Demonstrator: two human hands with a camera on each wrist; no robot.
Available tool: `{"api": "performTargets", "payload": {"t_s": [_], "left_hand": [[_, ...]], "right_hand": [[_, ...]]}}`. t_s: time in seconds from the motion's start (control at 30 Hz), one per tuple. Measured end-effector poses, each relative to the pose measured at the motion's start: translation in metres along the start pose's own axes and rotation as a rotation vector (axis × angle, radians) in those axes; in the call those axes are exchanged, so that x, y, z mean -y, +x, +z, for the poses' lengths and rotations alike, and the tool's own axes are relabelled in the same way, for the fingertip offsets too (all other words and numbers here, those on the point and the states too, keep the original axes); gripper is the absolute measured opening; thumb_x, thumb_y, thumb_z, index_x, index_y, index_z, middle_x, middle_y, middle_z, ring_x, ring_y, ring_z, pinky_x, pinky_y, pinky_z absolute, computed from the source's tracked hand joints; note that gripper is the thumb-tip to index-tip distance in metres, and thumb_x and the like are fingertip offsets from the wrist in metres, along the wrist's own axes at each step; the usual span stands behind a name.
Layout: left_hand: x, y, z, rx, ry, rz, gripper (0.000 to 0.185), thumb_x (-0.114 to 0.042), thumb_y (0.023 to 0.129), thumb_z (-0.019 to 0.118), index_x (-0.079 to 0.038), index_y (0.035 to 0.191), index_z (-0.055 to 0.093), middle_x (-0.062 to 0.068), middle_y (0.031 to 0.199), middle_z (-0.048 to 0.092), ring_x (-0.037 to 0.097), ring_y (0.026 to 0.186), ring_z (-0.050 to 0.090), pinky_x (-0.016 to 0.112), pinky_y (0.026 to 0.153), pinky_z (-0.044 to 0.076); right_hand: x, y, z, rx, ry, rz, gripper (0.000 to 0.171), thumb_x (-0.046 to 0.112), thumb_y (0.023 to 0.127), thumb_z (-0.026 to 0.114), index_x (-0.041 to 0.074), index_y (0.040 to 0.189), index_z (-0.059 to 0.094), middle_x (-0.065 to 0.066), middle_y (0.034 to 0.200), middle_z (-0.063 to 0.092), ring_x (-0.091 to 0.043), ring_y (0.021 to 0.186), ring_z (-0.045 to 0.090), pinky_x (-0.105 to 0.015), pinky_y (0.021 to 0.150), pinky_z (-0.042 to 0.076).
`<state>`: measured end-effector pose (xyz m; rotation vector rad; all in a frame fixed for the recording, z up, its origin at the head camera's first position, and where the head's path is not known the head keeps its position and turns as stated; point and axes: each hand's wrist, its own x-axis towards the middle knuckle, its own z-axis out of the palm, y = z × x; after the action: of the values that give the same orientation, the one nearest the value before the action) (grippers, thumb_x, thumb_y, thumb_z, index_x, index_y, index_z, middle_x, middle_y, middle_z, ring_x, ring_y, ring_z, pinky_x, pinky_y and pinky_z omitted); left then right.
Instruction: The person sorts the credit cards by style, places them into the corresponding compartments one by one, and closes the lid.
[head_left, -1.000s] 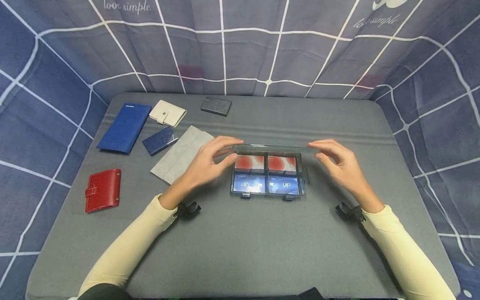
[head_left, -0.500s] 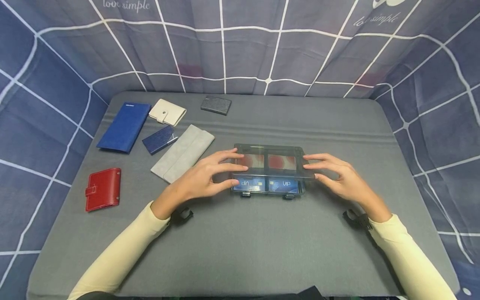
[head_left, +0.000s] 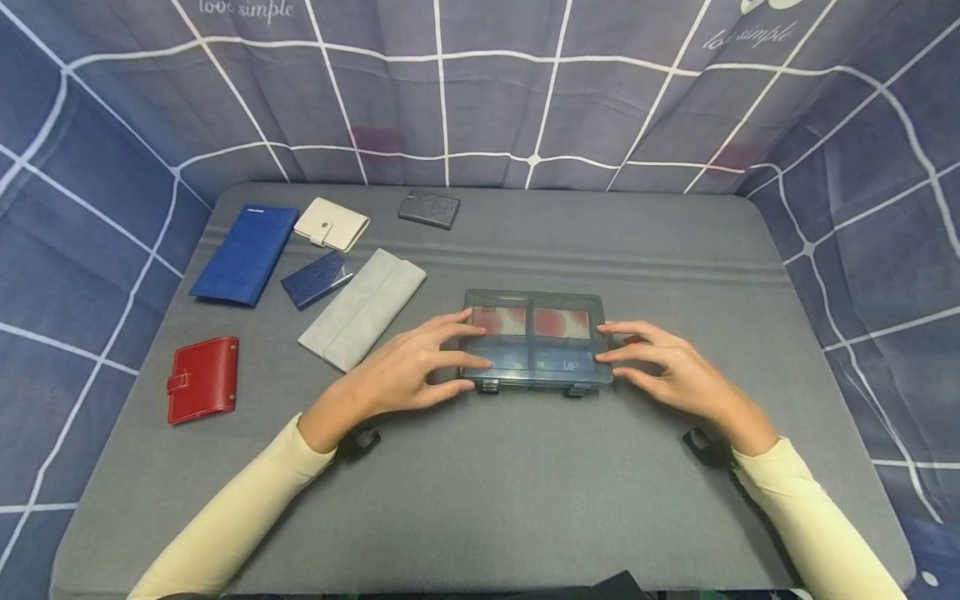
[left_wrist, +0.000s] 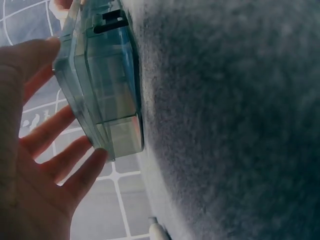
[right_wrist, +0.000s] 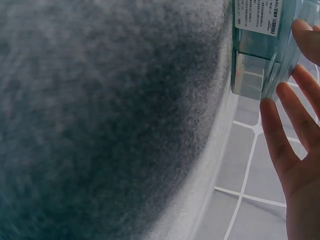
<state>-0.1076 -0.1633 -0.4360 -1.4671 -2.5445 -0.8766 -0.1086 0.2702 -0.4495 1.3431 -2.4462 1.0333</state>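
A clear smoky plastic compartment box [head_left: 532, 350] lies in the middle of the table, its hinged lid down over the top. Through the lid show red-and-white cards in the back compartments and blue cards marked VIP in the front ones. My left hand [head_left: 408, 367] touches the lid's left edge with spread, fairly straight fingers; in the left wrist view its fingertips [left_wrist: 101, 154] meet the lid rim. At the right edge my right hand [head_left: 671, 367] does likewise, fingers extended. Two clips [head_left: 576, 390] jut from the box's front side. A white barcode label [right_wrist: 257, 16] is on its right side.
Left of the box lie a grey envelope-style pouch [head_left: 363, 308], a dark blue card holder [head_left: 315, 279], a blue folder [head_left: 246, 254], a cream snap wallet [head_left: 332, 223] and a red snap wallet [head_left: 202, 381]. A dark grey case [head_left: 429, 209] lies at the back.
The raised lid has swung down toward the front and now covers the box. Both hands came forward and down with it, at its left and right edges.
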Motion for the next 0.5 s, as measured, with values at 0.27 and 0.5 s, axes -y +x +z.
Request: {"api": "performTargets", "payload": {"t_s": [0.27,0.5], "left_hand": [[-0.0030,0.0007,0.0048,0.032,0.117,0.006,0.048,-0.029,0.091,0.091,-0.025,0.136,0.076,0.013,0.152,0.061,0.044,0.153,0.042,0.058,0.114,0.048],[-0.0033,0.0064,0.0107,0.056,0.186,0.012,0.057,-0.027,0.086,0.094,-0.022,0.138,0.073,0.017,0.152,0.058,0.042,0.152,0.044,0.057,0.117,0.044]], "right_hand": [[0.0019,0.0005,0.0031,-0.014,-0.012,-0.043,0.025,0.029,0.107,0.070,0.013,0.121,0.083,-0.021,0.142,0.067,-0.037,0.133,0.060,-0.022,0.119,0.036],[0.0038,-0.0027,0.0020,0.076,-0.059,0.049,0.040,0.005,0.089,0.081,0.018,0.126,0.081,-0.015,0.150,0.063,-0.032,0.145,0.051,-0.025,0.125,0.027]]}}
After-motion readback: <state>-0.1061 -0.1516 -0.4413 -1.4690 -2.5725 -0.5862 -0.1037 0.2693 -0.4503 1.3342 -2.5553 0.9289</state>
